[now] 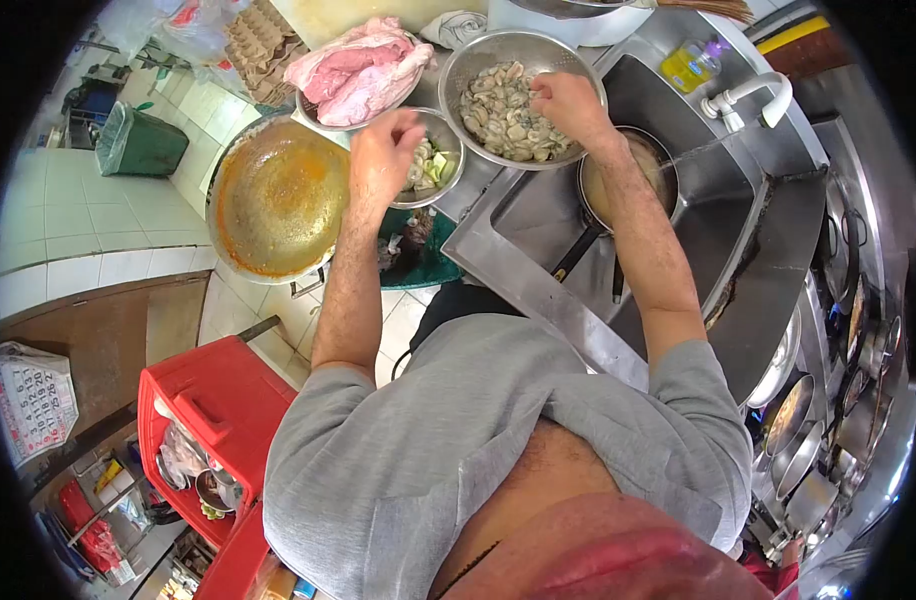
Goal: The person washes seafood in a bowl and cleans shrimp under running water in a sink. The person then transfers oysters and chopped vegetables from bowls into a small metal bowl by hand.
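My right hand reaches over a metal colander heaped with small greyish pieces that look like clams. Its fingers are bent together at the right part of the heap, and what they pinch is hidden. My left hand is over the left side of a smaller metal bowl, partly covering it. The fingers there are curled and smeared by motion, so their grip is unclear. In that bowl lie pale pieces and light green chunks.
Raw pink meat fills a bowl behind my left hand. A wide oily pan stands at left. Water runs from the tap toward a pan in the steel sink. Below is a green bin; a red cooler stands lower left.
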{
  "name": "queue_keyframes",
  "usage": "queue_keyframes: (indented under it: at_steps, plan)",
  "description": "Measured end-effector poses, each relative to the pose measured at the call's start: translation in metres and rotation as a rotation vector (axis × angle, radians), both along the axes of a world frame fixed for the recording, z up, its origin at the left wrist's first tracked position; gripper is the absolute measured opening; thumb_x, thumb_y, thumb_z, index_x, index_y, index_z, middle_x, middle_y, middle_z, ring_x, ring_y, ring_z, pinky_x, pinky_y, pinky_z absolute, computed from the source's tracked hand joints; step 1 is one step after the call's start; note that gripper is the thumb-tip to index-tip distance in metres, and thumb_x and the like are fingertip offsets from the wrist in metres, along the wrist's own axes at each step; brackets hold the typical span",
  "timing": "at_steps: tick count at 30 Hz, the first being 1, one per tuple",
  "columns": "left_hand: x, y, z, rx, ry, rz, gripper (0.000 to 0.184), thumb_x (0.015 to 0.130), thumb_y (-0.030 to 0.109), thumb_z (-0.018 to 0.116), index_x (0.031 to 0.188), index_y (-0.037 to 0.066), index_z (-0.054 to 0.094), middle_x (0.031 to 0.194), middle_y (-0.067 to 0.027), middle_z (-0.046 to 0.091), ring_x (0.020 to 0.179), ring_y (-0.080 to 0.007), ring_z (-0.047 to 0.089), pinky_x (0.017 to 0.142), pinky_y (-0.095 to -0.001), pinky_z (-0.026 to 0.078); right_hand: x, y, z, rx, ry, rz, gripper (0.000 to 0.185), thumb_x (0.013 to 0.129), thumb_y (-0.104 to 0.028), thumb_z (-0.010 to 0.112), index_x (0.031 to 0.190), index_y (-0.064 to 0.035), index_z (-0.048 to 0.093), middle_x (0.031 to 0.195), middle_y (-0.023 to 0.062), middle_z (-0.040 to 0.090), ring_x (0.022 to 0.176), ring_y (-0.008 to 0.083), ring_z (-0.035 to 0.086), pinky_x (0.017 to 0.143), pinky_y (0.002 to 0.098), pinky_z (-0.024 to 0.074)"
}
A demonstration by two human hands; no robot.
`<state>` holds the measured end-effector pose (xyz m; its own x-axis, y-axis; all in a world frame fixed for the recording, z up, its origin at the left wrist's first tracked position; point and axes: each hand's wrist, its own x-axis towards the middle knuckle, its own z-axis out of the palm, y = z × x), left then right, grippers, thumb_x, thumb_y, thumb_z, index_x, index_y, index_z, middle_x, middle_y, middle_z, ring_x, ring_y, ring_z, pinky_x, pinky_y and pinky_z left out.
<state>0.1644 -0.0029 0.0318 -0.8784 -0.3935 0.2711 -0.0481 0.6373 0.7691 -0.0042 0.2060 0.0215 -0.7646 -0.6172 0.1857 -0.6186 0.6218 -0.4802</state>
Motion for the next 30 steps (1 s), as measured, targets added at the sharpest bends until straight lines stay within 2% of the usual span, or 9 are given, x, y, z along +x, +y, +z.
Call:
queue_keyframes:
  at_steps: [7,9,11,15,20,22,23,25,30]
  plan:
    - [-0.058,0.096,0.066,0.295,0.293,-0.353,0.022,0.077,0.011,0.064,0.097,0.004,0.061,0.084,-0.0045,0.064,0.075,-0.0098,0.06,0.067,-0.0227,0.048,0.0,0.067,0.033,-0.555,-0.329,-0.42,0.022,0.075,-0.021,0.063,0.087,-0.0031,0.064,0.074,0.0065,0.064,0.062,0.0148,0.06,0.057,0.0259,0.0465]
    - [-0.063,0.15,0.069,0.337,0.132,-0.62,0.029,0.075,0.016,0.064,0.101,0.003,0.059,0.092,-0.0122,0.063,0.085,-0.0197,0.061,0.076,-0.0286,0.049,-0.026,0.126,0.025,-0.694,-0.408,-0.598,0.022,0.077,-0.019,0.064,0.09,-0.0018,0.062,0.074,0.0046,0.062,0.059,0.0099,0.058,0.048,0.022,0.0435]
    - [-0.085,0.211,0.023,-0.054,0.465,-0.847,0.039,0.075,0.021,0.063,0.109,0.004,0.054,0.098,-0.017,0.06,0.095,-0.0282,0.057,0.083,-0.036,0.046,-0.06,0.193,0.001,-1.074,-0.565,-0.666,0.021,0.079,-0.008,0.058,0.096,0.0032,0.054,0.078,0.0095,0.06,0.063,0.018,0.059,0.05,0.025,0.045]
    - [-0.154,0.297,-0.021,-0.256,-0.198,-1.131,0.042,0.075,0.02,0.06,0.113,0.004,0.05,0.102,-0.0215,0.057,0.1,-0.0343,0.053,0.085,-0.0418,0.043,-0.073,0.258,0.004,-1.172,-0.599,-0.817,0.02,0.079,-0.006,0.055,0.097,0.0023,0.053,0.079,0.0086,0.057,0.068,0.0196,0.058,0.054,0.0261,0.0453]
    - [-0.242,0.366,-0.022,-0.026,-0.05,-0.947,0.039,0.072,0.013,0.059,0.11,0.005,0.053,0.095,-0.0188,0.06,0.091,-0.0346,0.057,0.079,-0.0405,0.046,-0.047,0.274,0.0,-0.963,-0.026,-0.931,0.016,0.077,-0.005,0.059,0.091,0.0023,0.055,0.077,0.0054,0.056,0.065,0.014,0.054,0.055,0.0244,0.0437]
    - [-0.247,0.377,0.002,0.94,-0.387,-0.827,0.041,0.07,0.01,0.057,0.111,0.007,0.054,0.093,-0.0166,0.061,0.09,-0.0319,0.058,0.078,-0.0378,0.046,-0.034,0.271,-0.016,-1.043,0.106,-0.933,0.013,0.076,-0.004,0.061,0.087,0.0013,0.055,0.073,0.0047,0.055,0.061,0.0106,0.052,0.052,0.0231,0.0422]
    - [-0.251,0.378,0.001,0.934,-0.389,-0.828,0.041,0.07,0.01,0.057,0.111,0.007,0.054,0.093,-0.0166,0.061,0.09,-0.0319,0.058,0.078,-0.0378,0.046,-0.025,0.263,-0.021,-1.049,0.105,-0.934,0.013,0.076,-0.004,0.061,0.087,0.0013,0.055,0.073,0.0047,0.055,0.061,0.0106,0.052,0.052,0.0231,0.0422]
    - [-0.259,0.378,-0.006,-0.015,-0.083,-0.946,0.043,0.068,0.01,0.057,0.111,0.008,0.054,0.093,-0.0164,0.061,0.09,-0.0296,0.059,0.079,-0.0367,0.046,-0.011,0.246,-0.028,-1.095,-0.035,-0.926,0.008,0.077,-0.006,0.06,0.081,-0.0019,0.054,0.068,0.002,0.055,0.053,0.0084,0.05,0.044,0.0194,0.036]
    - [-0.207,0.273,0.039,-0.435,-0.084,-0.855,0.027,0.071,0.017,0.056,0.098,0.012,0.059,0.088,-0.015,0.06,0.083,-0.0306,0.059,0.072,-0.0404,0.046,-0.01,0.193,-0.033,-0.734,-0.242,-0.572,0.013,0.076,-0.008,0.062,0.082,0.0017,0.057,0.067,0.0041,0.057,0.056,0.0104,0.053,0.052,0.0249,0.0429]
